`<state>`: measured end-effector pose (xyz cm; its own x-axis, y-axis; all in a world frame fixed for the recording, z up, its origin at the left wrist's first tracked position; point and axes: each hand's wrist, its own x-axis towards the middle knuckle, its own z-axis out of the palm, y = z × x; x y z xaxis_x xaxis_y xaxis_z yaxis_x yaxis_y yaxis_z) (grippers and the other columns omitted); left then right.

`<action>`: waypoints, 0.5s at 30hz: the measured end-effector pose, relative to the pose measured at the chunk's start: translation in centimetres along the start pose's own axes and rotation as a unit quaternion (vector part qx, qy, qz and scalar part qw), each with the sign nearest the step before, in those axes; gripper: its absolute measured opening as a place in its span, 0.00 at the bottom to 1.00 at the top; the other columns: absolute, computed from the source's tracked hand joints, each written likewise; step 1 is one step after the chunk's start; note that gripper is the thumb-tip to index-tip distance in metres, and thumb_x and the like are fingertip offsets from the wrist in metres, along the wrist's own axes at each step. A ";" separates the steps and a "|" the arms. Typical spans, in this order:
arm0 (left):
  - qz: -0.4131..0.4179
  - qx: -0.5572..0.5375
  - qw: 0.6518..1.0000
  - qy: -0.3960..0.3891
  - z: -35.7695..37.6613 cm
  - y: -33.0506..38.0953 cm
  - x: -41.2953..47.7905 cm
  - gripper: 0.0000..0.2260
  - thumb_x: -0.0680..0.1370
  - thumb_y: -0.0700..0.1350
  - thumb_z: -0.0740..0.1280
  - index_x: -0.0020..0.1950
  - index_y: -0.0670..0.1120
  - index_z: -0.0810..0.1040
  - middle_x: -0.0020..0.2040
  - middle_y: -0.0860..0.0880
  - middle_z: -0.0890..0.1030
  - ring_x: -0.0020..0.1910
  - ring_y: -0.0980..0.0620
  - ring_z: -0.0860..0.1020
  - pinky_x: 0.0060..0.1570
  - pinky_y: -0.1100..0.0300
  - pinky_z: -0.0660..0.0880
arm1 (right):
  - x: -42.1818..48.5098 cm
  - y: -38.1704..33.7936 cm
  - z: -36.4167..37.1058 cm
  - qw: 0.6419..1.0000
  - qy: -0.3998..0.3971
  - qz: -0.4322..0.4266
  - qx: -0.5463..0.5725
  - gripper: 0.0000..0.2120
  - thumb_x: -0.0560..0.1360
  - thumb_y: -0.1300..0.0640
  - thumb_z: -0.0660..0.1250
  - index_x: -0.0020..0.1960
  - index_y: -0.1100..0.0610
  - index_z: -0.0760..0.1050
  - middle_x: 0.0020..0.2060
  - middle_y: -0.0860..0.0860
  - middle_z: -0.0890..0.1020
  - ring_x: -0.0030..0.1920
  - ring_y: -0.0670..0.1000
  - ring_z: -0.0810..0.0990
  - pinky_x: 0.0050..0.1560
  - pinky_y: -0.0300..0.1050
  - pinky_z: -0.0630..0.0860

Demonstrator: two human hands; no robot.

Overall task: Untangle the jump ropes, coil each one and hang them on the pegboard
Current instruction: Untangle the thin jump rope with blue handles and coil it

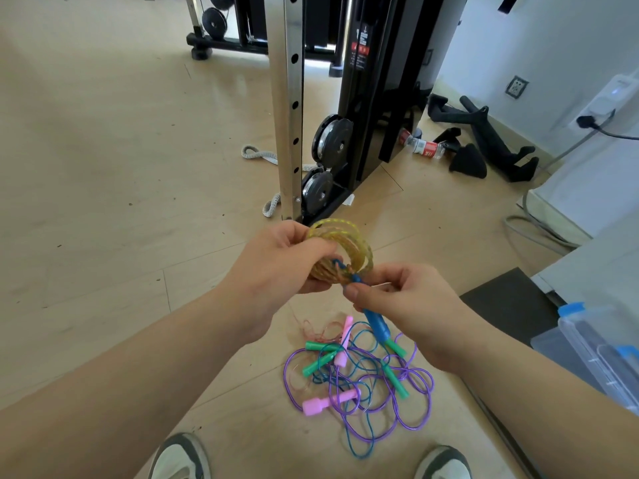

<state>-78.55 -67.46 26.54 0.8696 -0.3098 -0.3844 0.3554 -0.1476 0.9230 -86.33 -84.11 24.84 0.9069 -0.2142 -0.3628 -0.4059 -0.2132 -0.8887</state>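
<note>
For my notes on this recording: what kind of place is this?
Likely a home gym or small fitness room: a cable machine with pulleys stands ahead, black handle attachments lie by the wall, and tangled jump ropes lie underfoot.

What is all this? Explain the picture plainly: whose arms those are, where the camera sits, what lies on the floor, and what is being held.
No machine is at work here. The two arms belong to a person, and the single picture comes from a camera worn on their head, looking down past the hands to their shoes. The left hand grips a coiled yellow rope. The right hand pinches a blue handle at that coil. On the wooden floor below lies a tangle of ropes, purple and blue, with pink handles and green handles. Behind stands a gym machine, and a clear plastic box sits at the right.
</note>
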 end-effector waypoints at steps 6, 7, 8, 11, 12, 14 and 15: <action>-0.040 -0.012 0.997 -0.070 -0.2 0.3 0.0 0.08 0.78 0.35 0.68 0.56 0.35 0.80 0.49 0.39 0.87 0.52 0.40 0.86 0.54 0.46 0.84 | -0.1 0.5 -0.5 0.994 -0.010 -0.089 -0.066 0.11 0.72 0.53 0.79 0.43 0.56 0.78 0.43 0.49 0.84 0.39 0.41 0.78 0.45 0.37 0.75; -0.044 0.009 0.996 -0.081 -0.2 0.2 0.1 0.07 0.78 0.34 0.66 0.55 0.35 0.81 0.49 0.39 0.87 0.52 0.40 0.86 0.53 0.46 0.84 | 0.0 0.6 -0.6 0.991 -0.014 -0.102 -0.082 0.14 0.72 0.51 0.78 0.43 0.58 0.76 0.41 0.48 0.83 0.42 0.42 0.79 0.47 0.39 0.75; -0.047 0.027 0.994 -0.092 -0.2 0.1 0.2 0.07 0.78 0.33 0.66 0.54 0.35 0.81 0.50 0.39 0.87 0.53 0.39 0.86 0.54 0.46 0.84 | 0.1 0.7 -0.6 0.990 -0.022 -0.106 -0.086 0.17 0.70 0.47 0.77 0.44 0.59 0.75 0.41 0.52 0.82 0.43 0.45 0.80 0.49 0.45 0.75; -0.051 0.092 0.988 -0.112 -0.2 0.0 -0.2 0.05 0.74 0.35 0.68 0.49 0.38 0.81 0.51 0.39 0.86 0.52 0.44 0.86 0.56 0.44 0.83 | 0.3 1.1 -0.7 0.990 -0.030 -0.112 -0.083 0.21 0.65 0.43 0.75 0.44 0.58 0.75 0.42 0.63 0.80 0.40 0.56 0.78 0.46 0.59 0.78; -0.046 0.119 0.986 -0.110 -0.1 0.0 -0.4 0.05 0.71 0.39 0.71 0.46 0.41 0.81 0.48 0.42 0.86 0.49 0.48 0.85 0.58 0.43 0.82 | 0.4 1.2 -0.8 0.988 -0.027 -0.119 -0.097 0.18 0.64 0.44 0.75 0.43 0.56 0.75 0.42 0.62 0.80 0.41 0.59 0.79 0.48 0.61 0.79; -0.030 0.136 0.986 -0.095 0.0 0.5 -0.9 0.08 0.64 0.46 0.75 0.39 0.45 0.80 0.41 0.45 0.83 0.44 0.50 0.81 0.61 0.43 0.80 | 0.3 1.1 -0.7 0.985 -0.033 -0.127 -0.108 0.15 0.64 0.46 0.75 0.42 0.53 0.75 0.42 0.60 0.81 0.43 0.61 0.81 0.49 0.63 0.79; -0.021 0.107 0.989 -0.096 0.0 0.6 -0.8 0.12 0.62 0.48 0.76 0.39 0.42 0.80 0.41 0.44 0.81 0.45 0.49 0.80 0.62 0.43 0.78 | 0.3 1.1 -0.7 0.986 -0.036 -0.128 -0.102 0.15 0.64 0.48 0.76 0.41 0.54 0.74 0.41 0.59 0.81 0.41 0.59 0.80 0.47 0.61 0.79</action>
<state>-79.06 -67.29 27.44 0.7672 -0.4684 -0.4382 0.2919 -0.3533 0.8888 -86.54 -85.08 23.92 0.9853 -0.0615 -0.1594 -0.1701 -0.4409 -0.8813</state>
